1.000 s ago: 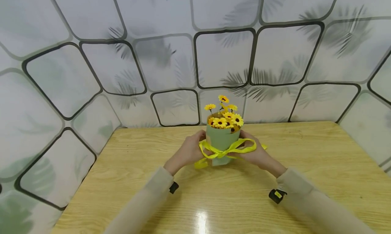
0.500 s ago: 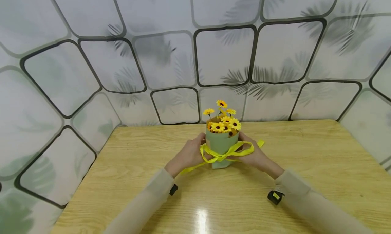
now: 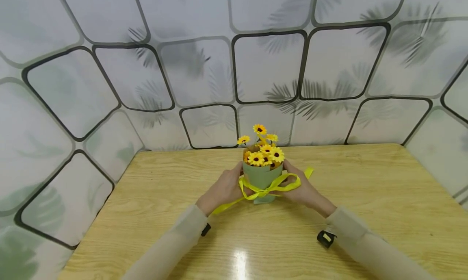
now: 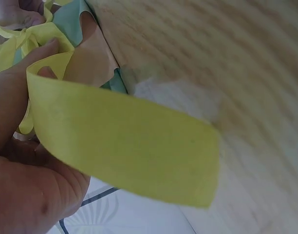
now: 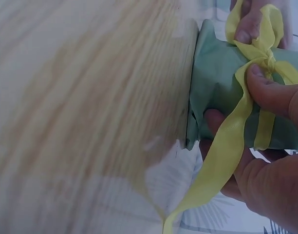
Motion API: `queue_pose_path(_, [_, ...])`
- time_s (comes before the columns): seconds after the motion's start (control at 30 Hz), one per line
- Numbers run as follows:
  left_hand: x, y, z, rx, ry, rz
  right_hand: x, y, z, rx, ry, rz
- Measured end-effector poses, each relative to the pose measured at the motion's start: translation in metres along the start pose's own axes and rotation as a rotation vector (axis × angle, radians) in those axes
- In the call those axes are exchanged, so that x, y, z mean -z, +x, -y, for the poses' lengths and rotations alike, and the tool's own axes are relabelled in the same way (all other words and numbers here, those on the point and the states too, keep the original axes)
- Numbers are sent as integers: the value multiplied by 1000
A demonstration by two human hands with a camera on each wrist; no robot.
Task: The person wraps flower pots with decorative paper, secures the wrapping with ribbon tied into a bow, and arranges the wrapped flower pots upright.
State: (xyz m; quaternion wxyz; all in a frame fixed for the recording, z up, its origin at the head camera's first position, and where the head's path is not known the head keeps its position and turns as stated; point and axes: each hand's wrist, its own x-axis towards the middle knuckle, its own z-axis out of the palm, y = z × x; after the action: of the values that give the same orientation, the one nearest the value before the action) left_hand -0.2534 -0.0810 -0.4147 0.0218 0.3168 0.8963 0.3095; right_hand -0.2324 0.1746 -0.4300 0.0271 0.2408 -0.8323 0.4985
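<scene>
A bouquet wrapped in green paper (image 3: 256, 176) stands upright on the table, its yellow flowers (image 3: 266, 150) with dark centres rising above the rim. A yellow ribbon (image 3: 264, 192) circles the wrap and is tied in a bow at the front. My left hand (image 3: 224, 188) grips the bouquet from the left, and my right hand (image 3: 302, 188) grips it from the right. One ribbon tail (image 4: 124, 141) loops out past the left hand in the left wrist view. In the right wrist view the right thumb (image 5: 270, 90) lies beside the knot, fingers around the paper.
The wooden table (image 3: 164, 182) reaches back to a wall covering (image 3: 270, 68) printed with rounded squares and leaf shapes. A glare spot shows on the tabletop near the front. Each sleeve has a dark device (image 3: 325, 238) at its wrist.
Both hands and the bouquet have shifted slightly left and lower in the head view. A ribbon tail now stretches further out at the lower left, and another stands up at the right.
</scene>
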Motion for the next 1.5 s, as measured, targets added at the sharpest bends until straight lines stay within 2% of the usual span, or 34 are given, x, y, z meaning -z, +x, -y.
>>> queue_pose_path(0.1, [-2, 0, 1, -4, -12, -4, 1, -1, 0, 8, 12, 1])
queue_pose_path(0.37, [-3, 4, 2, 20, -43, -15, 3, 4, -3, -41, 33, 21])
queue_pose_path(0.6, [-6, 4, 1, 21, -47, -50, 2, 8, -8, 28, -4, 7])
queue_pose_path(0.73, [-7, 5, 1, 3, -30, -45, 3, 7, -9, 63, -5, 11])
queue_pose_path(1.13, [-7, 8, 4, 5, 11, -29, 3, 3, -12, 43, 40, 14])
queue_pose_path(1.27, [-6, 8, 4, 65, 4, -16, 4, 2, -13, 35, 21, 16])
queue_pose_path(1.47, [3, 0, 1, 214, -48, 119, 18, -4, -11, -2, -72, 88])
queue_pose_path(1.5, [5, -3, 1, 227, -59, 138, 22, -6, -11, -14, -121, 101])
